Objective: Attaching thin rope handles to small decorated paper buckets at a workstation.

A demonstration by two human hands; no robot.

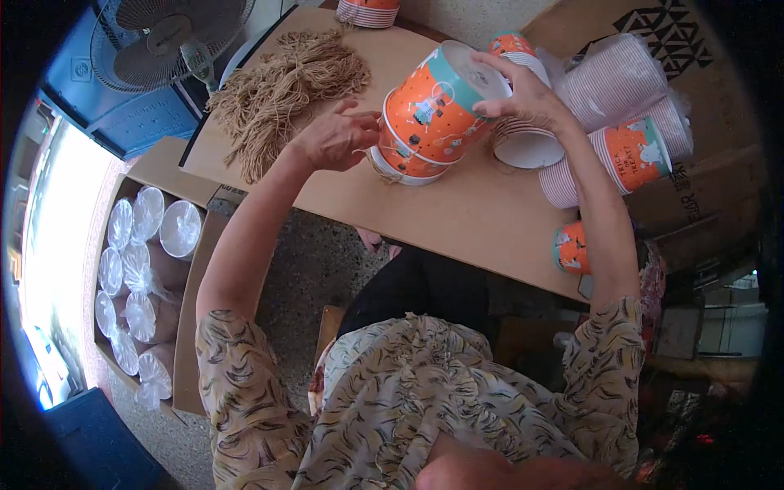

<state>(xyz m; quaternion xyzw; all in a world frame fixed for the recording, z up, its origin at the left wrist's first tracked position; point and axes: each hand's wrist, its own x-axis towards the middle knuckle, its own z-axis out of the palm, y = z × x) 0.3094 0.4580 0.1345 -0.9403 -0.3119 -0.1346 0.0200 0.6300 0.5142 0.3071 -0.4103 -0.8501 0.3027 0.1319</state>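
Two or more orange paper buckets with teal bases and cartoon prints stand nested upside down near the table's middle, tilted a little. My right hand grips the top one at its teal base, thumb on the near side and fingers over the far edge. My left hand is at the left side of the stack, fingers apart and slightly bent, close to the bucket's wall. Some twine shows around the lowest rim. A loose heap of tan twine cords lies left of the buckets.
More bucket stacks, some in clear plastic, lie at the right by a large cardboard sheet. A single orange bucket sits near the right table edge. An open carton of wrapped stacks stands at left, below a fan.
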